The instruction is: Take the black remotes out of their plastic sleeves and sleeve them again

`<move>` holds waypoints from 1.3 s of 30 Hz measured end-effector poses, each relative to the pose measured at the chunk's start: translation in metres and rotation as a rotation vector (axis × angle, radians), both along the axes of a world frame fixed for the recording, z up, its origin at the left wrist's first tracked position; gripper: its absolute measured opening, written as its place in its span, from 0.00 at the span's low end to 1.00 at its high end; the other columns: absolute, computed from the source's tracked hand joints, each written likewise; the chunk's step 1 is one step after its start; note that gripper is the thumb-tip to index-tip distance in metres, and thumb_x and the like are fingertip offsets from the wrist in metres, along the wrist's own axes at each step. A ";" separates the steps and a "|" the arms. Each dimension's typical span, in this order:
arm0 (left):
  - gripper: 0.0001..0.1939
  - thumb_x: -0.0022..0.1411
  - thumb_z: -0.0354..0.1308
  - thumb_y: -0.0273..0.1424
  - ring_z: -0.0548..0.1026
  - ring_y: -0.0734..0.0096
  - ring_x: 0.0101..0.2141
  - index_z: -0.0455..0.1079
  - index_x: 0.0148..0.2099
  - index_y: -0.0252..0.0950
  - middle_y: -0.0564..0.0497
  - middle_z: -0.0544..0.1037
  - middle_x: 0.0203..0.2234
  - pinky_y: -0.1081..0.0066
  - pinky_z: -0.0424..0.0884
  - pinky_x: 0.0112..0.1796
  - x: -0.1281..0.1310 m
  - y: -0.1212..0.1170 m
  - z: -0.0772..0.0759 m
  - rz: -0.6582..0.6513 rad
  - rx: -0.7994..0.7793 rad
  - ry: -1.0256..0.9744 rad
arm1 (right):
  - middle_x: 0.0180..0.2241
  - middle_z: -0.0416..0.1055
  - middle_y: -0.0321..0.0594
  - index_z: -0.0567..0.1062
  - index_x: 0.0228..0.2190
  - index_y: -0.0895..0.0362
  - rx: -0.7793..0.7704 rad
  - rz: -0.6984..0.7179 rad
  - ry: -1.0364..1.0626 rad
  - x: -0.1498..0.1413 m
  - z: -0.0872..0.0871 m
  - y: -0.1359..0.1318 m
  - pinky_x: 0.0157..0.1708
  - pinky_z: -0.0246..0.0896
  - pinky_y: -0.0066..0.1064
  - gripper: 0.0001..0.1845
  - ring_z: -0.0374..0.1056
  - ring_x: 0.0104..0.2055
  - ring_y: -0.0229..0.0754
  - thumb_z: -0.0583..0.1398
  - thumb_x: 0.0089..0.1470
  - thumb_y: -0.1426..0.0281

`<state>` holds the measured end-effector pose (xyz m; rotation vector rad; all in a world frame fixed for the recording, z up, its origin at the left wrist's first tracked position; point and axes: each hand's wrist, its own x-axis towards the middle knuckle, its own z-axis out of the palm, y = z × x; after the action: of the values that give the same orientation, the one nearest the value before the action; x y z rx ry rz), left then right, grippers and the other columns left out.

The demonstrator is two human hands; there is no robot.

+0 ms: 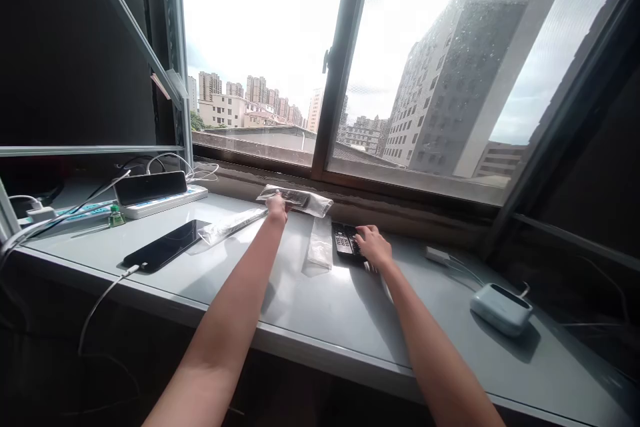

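Observation:
My left hand (278,205) is closed on the near side of a clear plastic sleeve (320,204) near the window sill. Inside that sleeve shows a dark, slim object with small keys, like a remote control. To the right, my right hand (375,247) has its fingers bent over the right side of a black remote control (344,240) with pale keys, lying on the desk. My fingers cover part of it, so I cannot tell whether it is one piece or several side by side. Between my hands lies a flat plastic sleeve (320,243). Another plastic sleeve (233,223) rests left of my left forearm.
On the left lie a black phone (167,245) with a white cable, a small green bottle (115,215) and a white power strip (165,201) with another phone (150,187) leaning there. A pale blue-grey case (501,309) and white adapter (437,255) are at right. Windows stand behind.

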<state>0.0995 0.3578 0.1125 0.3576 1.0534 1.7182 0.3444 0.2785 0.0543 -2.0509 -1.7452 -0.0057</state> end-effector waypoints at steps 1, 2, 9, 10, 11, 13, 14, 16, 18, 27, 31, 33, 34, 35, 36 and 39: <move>0.07 0.70 0.51 0.28 0.79 0.66 0.38 0.66 0.48 0.32 0.42 0.77 0.40 0.72 0.76 0.35 0.002 0.001 -0.001 -0.072 -0.020 -0.045 | 0.57 0.65 0.43 0.74 0.52 0.50 0.104 0.031 0.010 -0.003 0.002 -0.001 0.44 0.66 0.36 0.18 0.69 0.52 0.50 0.52 0.64 0.68; 0.08 0.71 0.48 0.26 0.79 0.68 0.34 0.67 0.48 0.31 0.44 0.77 0.36 0.72 0.76 0.33 0.004 0.001 -0.004 -0.131 -0.035 -0.069 | 0.56 0.65 0.42 0.74 0.50 0.50 0.217 0.082 0.026 -0.006 0.004 -0.002 0.42 0.67 0.35 0.17 0.68 0.51 0.49 0.52 0.63 0.69; 0.12 0.68 0.46 0.20 0.71 0.74 0.18 0.69 0.49 0.29 0.50 0.74 0.24 0.74 0.73 0.21 0.029 -0.002 -0.033 -0.384 -0.142 -0.126 | 0.45 0.72 0.41 0.76 0.36 0.53 0.570 0.476 -0.006 -0.038 0.001 -0.003 0.32 0.65 0.31 0.08 0.68 0.46 0.46 0.56 0.63 0.68; 0.12 0.68 0.47 0.21 0.71 0.74 0.17 0.69 0.49 0.29 0.50 0.74 0.23 0.75 0.72 0.20 0.031 -0.002 -0.036 -0.398 -0.153 -0.128 | 0.43 0.73 0.41 0.75 0.34 0.53 0.560 0.479 -0.031 -0.041 -0.001 -0.003 0.32 0.64 0.30 0.08 0.68 0.45 0.46 0.56 0.62 0.69; 0.12 0.68 0.48 0.21 0.71 0.74 0.17 0.69 0.49 0.29 0.49 0.74 0.23 0.75 0.71 0.19 0.032 -0.001 -0.039 -0.408 -0.161 -0.131 | 0.40 0.73 0.40 0.74 0.32 0.53 0.560 0.470 -0.040 -0.042 -0.002 -0.003 0.31 0.63 0.30 0.08 0.68 0.43 0.46 0.56 0.62 0.69; 0.11 0.68 0.48 0.22 0.71 0.73 0.16 0.69 0.49 0.30 0.49 0.74 0.23 0.75 0.70 0.18 0.032 0.000 -0.042 -0.418 -0.177 -0.138 | 0.36 0.73 0.39 0.73 0.32 0.53 0.615 0.424 0.005 -0.042 -0.002 -0.004 0.30 0.62 0.29 0.09 0.69 0.39 0.44 0.55 0.63 0.68; 0.11 0.68 0.48 0.23 0.71 0.73 0.16 0.69 0.49 0.30 0.49 0.74 0.23 0.75 0.70 0.18 0.032 0.001 -0.043 -0.421 -0.183 -0.141 | 0.35 0.73 0.38 0.73 0.33 0.54 0.667 0.392 0.044 -0.041 -0.001 -0.005 0.30 0.61 0.29 0.10 0.69 0.37 0.43 0.54 0.64 0.68; 0.11 0.69 0.48 0.23 0.70 0.74 0.16 0.69 0.49 0.32 0.50 0.73 0.22 0.76 0.70 0.17 0.030 0.003 -0.044 -0.423 -0.187 -0.143 | 0.34 0.72 0.38 0.72 0.34 0.54 0.774 0.342 0.108 -0.038 0.003 -0.008 0.29 0.61 0.29 0.11 0.69 0.34 0.42 0.53 0.65 0.66; 0.11 0.69 0.47 0.24 0.70 0.74 0.16 0.69 0.48 0.32 0.51 0.72 0.21 0.76 0.69 0.17 0.029 0.004 -0.045 -0.423 -0.184 -0.141 | 0.35 0.72 0.40 0.72 0.35 0.54 0.838 0.343 0.109 -0.035 0.007 -0.010 0.28 0.62 0.29 0.11 0.69 0.37 0.43 0.52 0.66 0.65; 0.08 0.69 0.50 0.25 0.71 0.73 0.17 0.69 0.46 0.31 0.50 0.73 0.22 0.75 0.70 0.18 0.034 0.004 -0.045 -0.418 -0.124 -0.149 | 0.46 0.71 0.40 0.79 0.38 0.49 0.886 0.458 -0.081 -0.045 0.006 -0.012 0.32 0.68 0.32 0.12 0.66 0.46 0.46 0.56 0.66 0.65; 0.08 0.69 0.49 0.25 0.72 0.73 0.19 0.69 0.46 0.30 0.50 0.74 0.23 0.75 0.72 0.21 0.032 0.005 -0.045 -0.407 -0.113 -0.153 | 0.41 0.71 0.42 0.79 0.35 0.51 0.979 0.395 -0.034 -0.043 0.011 -0.015 0.33 0.67 0.33 0.14 0.66 0.42 0.46 0.56 0.66 0.61; 0.08 0.69 0.49 0.24 0.72 0.74 0.18 0.68 0.47 0.31 0.51 0.73 0.23 0.75 0.71 0.20 0.031 0.006 -0.045 -0.401 -0.118 -0.156 | 0.39 0.72 0.42 0.79 0.30 0.52 1.002 0.387 -0.029 -0.041 0.013 -0.016 0.34 0.67 0.34 0.17 0.66 0.41 0.46 0.56 0.66 0.60; 0.08 0.69 0.50 0.24 0.72 0.74 0.18 0.68 0.47 0.31 0.51 0.73 0.23 0.76 0.71 0.20 0.030 0.006 -0.046 -0.400 -0.120 -0.159 | 0.39 0.72 0.41 0.80 0.29 0.52 1.000 0.396 -0.042 -0.040 0.013 -0.016 0.36 0.67 0.34 0.17 0.66 0.41 0.46 0.56 0.66 0.60; 0.08 0.69 0.50 0.24 0.72 0.74 0.18 0.68 0.47 0.31 0.51 0.74 0.23 0.76 0.71 0.20 0.029 0.006 -0.046 -0.400 -0.119 -0.163 | 0.40 0.72 0.41 0.80 0.29 0.52 0.988 0.410 -0.061 -0.040 0.013 -0.016 0.37 0.67 0.34 0.17 0.65 0.42 0.46 0.56 0.66 0.61; 0.08 0.68 0.51 0.23 0.72 0.75 0.18 0.69 0.47 0.31 0.51 0.74 0.23 0.76 0.71 0.19 0.029 0.007 -0.047 -0.402 -0.116 -0.168 | 0.41 0.72 0.41 0.80 0.29 0.51 0.968 0.426 -0.082 -0.041 0.012 -0.015 0.38 0.67 0.35 0.17 0.65 0.43 0.47 0.56 0.66 0.62; 0.09 0.68 0.51 0.23 0.71 0.75 0.17 0.69 0.48 0.31 0.52 0.73 0.22 0.77 0.71 0.20 0.030 0.008 -0.048 -0.416 -0.100 -0.178 | 0.43 0.72 0.41 0.80 0.30 0.52 0.885 0.469 -0.136 -0.044 0.008 -0.012 0.41 0.67 0.35 0.15 0.64 0.47 0.48 0.57 0.66 0.64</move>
<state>0.1299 0.3661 0.0648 0.3269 0.8614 1.2956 0.3003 0.2664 0.0625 -1.0137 -1.7976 -0.6571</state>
